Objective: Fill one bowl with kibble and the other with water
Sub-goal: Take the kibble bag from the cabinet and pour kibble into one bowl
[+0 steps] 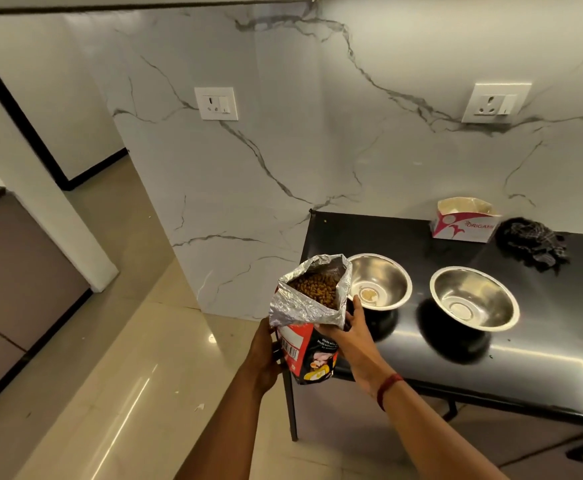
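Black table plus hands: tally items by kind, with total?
Steel bowls: 2, one nearer the bag, one to its right, both empty
Kibble bag: 1, open, held off the table edge by left hand and right hand
Cardboard box: 1
Dark cloth: 1
Total: 5

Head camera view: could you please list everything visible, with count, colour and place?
Open foil-lined kibble bag: one, silver and red, held off the table's left end.
Round steel bowls: two, silver, on the table; left bowl, right bowl, both without kibble.
Glossy black table: one, against the wall.
Open cardboard box: one, white and red, table's back edge.
Crumpled dark cloth: one, right of the box.
Wall sockets: two, white;.
Left hand: grip on the bag's lower side.
Right hand: grip on the bag's rim; red thread on wrist.
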